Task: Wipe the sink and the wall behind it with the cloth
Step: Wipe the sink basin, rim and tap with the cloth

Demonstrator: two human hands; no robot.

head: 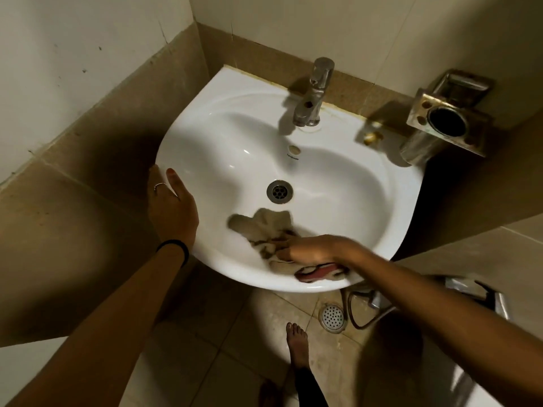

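The right hand (311,249) presses a crumpled cloth (269,227) against the near inner slope of the white sink (367,183), fingers closed on it. The left hand (172,207) rests open on the sink's left rim.

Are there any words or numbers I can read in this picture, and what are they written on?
Small dark print, too small and blurred to read: on the inside wall of the sink, just under the overflow hole.
Nothing else shows any text: no words or numbers on the tap, the metal holder, the cloth or the wall tiles.
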